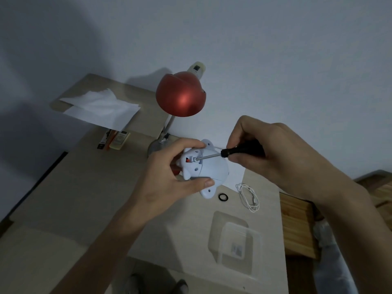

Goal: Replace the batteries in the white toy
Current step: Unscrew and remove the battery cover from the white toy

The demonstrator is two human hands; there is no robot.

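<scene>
White toy (pixel 209 170) held above table (pixel 84 198), left hand (pixel 169 177) curled round it, underside up. Right hand (pixel 261 153) pinches screwdriver (pixel 233 153) handle; shaft runs left along long axis, tip in recess, probably on battery-cover screw. Right hand nearer tool.

Screwdriver tip (pixel 196 158) buried in toy (pixel 209 168); container (pixel 235 236) contents blurred

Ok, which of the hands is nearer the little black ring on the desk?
Left. The left hand grips the white toy just above and left of the black ring; the right hand, holding the screwdriver, sits higher and farther off.
</scene>
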